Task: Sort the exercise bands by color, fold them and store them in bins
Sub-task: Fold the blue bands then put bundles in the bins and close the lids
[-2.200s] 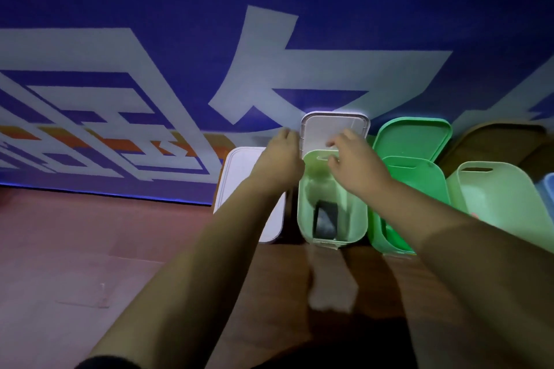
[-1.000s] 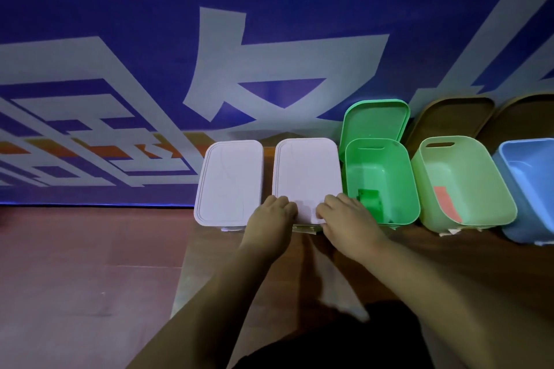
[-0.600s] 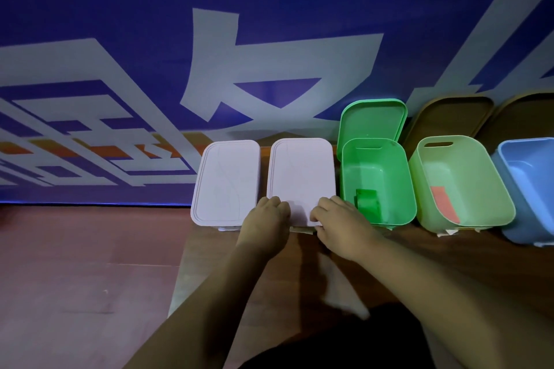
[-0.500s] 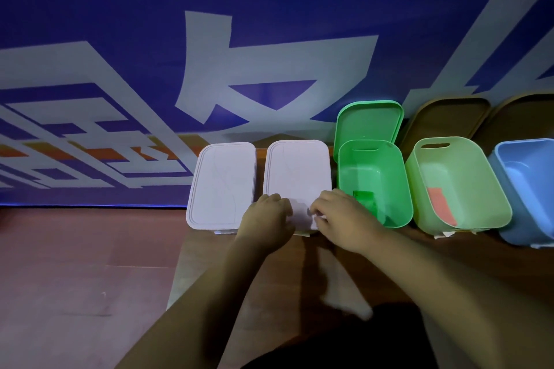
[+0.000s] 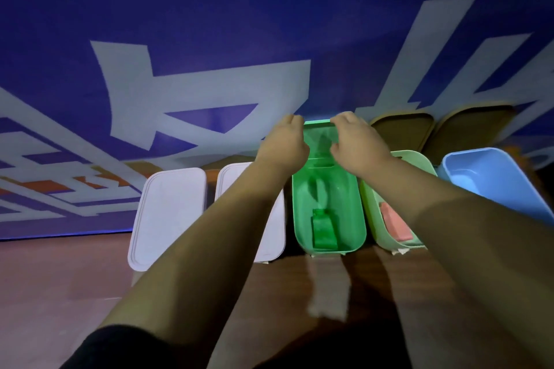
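Note:
A bright green bin (image 5: 356,219) stands open on the floor with a folded green band (image 5: 324,231) at its near end. Its green lid (image 5: 319,136) leans upright against the wall behind it. My left hand (image 5: 286,144) grips the lid's left top corner. My right hand (image 5: 356,144) grips its right top edge. To the right, a pale green bin (image 5: 419,162) holds a folded pink band (image 5: 395,226). A blue bin (image 5: 509,186) stands open at the far right. Two bins at the left are closed with white lids (image 5: 168,216) (image 5: 274,234).
Two brown lids (image 5: 403,132) (image 5: 473,126) lean against the blue banner wall (image 5: 209,24) behind the right-hand bins. The bins stand in a row on a dark wooden floor (image 5: 75,287).
Both hands pressed down the second white lid, left it, and moved up and right to the green lid leaning on the wall. The camera has moved closer.

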The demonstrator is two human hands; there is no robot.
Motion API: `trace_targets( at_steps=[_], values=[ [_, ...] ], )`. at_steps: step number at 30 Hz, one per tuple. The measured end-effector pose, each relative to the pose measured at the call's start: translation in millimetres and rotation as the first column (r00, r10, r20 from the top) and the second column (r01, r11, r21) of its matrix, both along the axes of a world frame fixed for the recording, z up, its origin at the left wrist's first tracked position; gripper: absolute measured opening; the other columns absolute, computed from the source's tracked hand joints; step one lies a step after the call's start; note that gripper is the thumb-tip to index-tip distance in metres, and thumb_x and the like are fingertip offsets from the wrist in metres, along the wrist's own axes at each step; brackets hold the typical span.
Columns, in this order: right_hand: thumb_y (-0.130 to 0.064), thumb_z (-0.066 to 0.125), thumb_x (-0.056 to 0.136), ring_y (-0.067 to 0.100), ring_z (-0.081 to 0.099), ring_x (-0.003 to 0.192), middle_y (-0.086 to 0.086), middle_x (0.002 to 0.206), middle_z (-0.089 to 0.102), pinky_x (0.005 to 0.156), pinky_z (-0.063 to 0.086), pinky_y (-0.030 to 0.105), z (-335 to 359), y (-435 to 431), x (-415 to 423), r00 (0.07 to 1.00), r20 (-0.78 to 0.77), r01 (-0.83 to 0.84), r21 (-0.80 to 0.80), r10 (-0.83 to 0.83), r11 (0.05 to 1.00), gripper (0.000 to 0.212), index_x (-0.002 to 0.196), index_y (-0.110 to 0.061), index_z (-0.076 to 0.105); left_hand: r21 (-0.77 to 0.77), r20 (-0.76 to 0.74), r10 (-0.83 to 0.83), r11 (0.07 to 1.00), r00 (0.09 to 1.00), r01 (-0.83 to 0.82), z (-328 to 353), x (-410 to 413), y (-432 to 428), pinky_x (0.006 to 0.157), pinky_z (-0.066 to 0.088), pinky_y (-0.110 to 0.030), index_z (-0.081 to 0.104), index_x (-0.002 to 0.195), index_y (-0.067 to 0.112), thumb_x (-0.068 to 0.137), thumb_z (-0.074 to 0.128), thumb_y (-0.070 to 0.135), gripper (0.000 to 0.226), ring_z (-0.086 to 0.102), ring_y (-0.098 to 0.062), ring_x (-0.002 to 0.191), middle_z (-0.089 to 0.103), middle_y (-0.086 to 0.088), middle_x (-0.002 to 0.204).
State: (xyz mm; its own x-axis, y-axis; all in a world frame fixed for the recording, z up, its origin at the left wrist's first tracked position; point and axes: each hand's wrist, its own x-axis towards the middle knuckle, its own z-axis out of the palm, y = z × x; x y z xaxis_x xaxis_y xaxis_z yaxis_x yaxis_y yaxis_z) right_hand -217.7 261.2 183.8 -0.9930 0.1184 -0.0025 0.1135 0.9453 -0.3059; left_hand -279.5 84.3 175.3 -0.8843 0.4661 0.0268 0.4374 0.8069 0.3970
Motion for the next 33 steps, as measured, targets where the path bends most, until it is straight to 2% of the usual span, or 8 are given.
trace_targets(
  at_steps=[2, 5, 9, 12, 17, 21, 26, 33],
  values=[
    [-0.015, 0.067, 0.093, 0.037, 0.052, 0.135, 0.014, 0.145, 0.053, 0.111, 0.046, 0.049, -2.1, 6.5, -3.7, 0.998, 0.052, -0.028, 0.013, 0.027, 1.000, 0.060, 0.150, -0.009, 0.048, -0.033, 0.004, -0.004, 0.999, 1.000, 0.004, -6.1, -4.7, 12.7, 0.099, 0.050, -0.050, 0.054, 0.136, 0.007, 0.089, 0.060, 0.007, 0.047, 0.055, -0.038, 0.122, 0.055, -0.015, 0.136],
    [-0.016, 0.069, 0.092, 0.035, 0.052, 0.131, 0.011, 0.139, 0.053, 0.109, 0.047, 0.048, -6.8, 12.6, -6.1, 0.998, 0.028, -0.056, 0.046, 0.055, 0.997, 0.062, 0.150, -0.011, 0.048, -0.041, -0.030, 0.012, 0.999, 0.999, -0.013, -17.9, -1.2, 22.4, 0.095, 0.052, -0.051, 0.054, 0.131, 0.006, 0.089, 0.063, 0.006, 0.043, 0.055, -0.038, 0.117, 0.052, -0.016, 0.132],
    [-0.019, 0.065, 0.096, 0.031, 0.053, 0.112, 0.007, 0.117, 0.051, 0.095, 0.050, 0.046, -9.8, 15.8, -1.3, 0.993, -0.057, -0.090, 0.161, 0.100, 0.983, 0.034, 0.130, -0.016, 0.066, -0.079, -0.106, 0.057, 0.995, 0.993, -0.065, -25.6, 6.6, 23.6, 0.094, 0.056, -0.047, 0.064, 0.132, 0.010, 0.100, 0.062, 0.015, 0.032, 0.055, -0.033, 0.115, 0.053, -0.014, 0.128],
    [-0.019, 0.060, 0.100, 0.028, 0.052, 0.105, 0.004, 0.110, 0.050, 0.089, 0.049, 0.043, -11.0, 19.1, 8.4, 0.988, -0.075, -0.124, 0.131, 0.134, 0.984, 0.025, 0.121, -0.017, 0.073, -0.083, -0.101, 0.071, 0.993, 0.992, -0.080, -23.2, 16.6, 20.0, 0.090, 0.059, -0.048, 0.073, 0.125, 0.014, 0.104, 0.063, 0.023, 0.024, 0.057, -0.030, 0.112, 0.053, -0.011, 0.121],
    [-0.019, 0.060, 0.098, 0.028, 0.056, 0.106, 0.002, 0.111, 0.058, 0.089, 0.051, 0.042, -5.9, 21.4, 36.2, 0.979, -0.123, -0.150, 0.100, 0.162, 0.984, 0.025, 0.118, -0.018, 0.074, -0.014, -0.212, 0.041, 0.999, 0.976, -0.045, -14.1, 50.2, 9.8, 0.085, 0.057, -0.046, 0.076, 0.121, 0.012, 0.100, 0.068, 0.018, 0.024, 0.057, -0.030, 0.106, 0.059, -0.010, 0.117],
    [-0.018, 0.063, 0.096, 0.027, 0.056, 0.106, 0.001, 0.111, 0.060, 0.092, 0.051, 0.042, -7.4, 20.2, 81.0, 0.967, -0.141, -0.205, 0.063, 0.213, 0.977, 0.027, 0.120, -0.020, 0.075, 0.033, -0.181, -0.033, 0.999, 0.983, 0.039, -19.7, 92.3, -5.3, 0.083, 0.056, -0.044, 0.074, 0.116, 0.011, 0.095, 0.064, 0.015, 0.023, 0.060, -0.033, 0.105, 0.064, -0.009, 0.118],
    [-0.022, 0.064, 0.096, 0.022, 0.054, 0.112, -0.004, 0.116, 0.058, 0.099, 0.050, 0.040, -27.8, 12.3, 136.7, 0.956, -0.085, -0.276, 0.046, 0.280, 0.960, 0.028, 0.123, -0.023, 0.070, -0.004, -0.118, -0.092, 0.996, 0.989, 0.092, -41.6, 146.1, -19.6, 0.083, 0.055, -0.042, 0.069, 0.118, 0.009, 0.093, 0.063, 0.014, 0.026, 0.061, -0.034, 0.106, 0.067, -0.012, 0.121],
    [-0.018, 0.061, 0.097, 0.020, 0.053, 0.118, -0.005, 0.120, 0.054, 0.102, 0.047, 0.036, -63.9, 4.9, 184.7, 0.948, 0.004, -0.318, 0.032, 0.318, 0.948, 0.025, 0.121, -0.023, 0.064, -0.095, -0.159, -0.196, 0.979, 0.968, 0.182, -67.7, 196.5, -24.3, 0.068, 0.052, -0.042, 0.065, 0.106, 0.007, 0.081, 0.069, 0.002, 0.026, 0.059, -0.033, 0.089, 0.064, -0.011, 0.105]
  ],
)
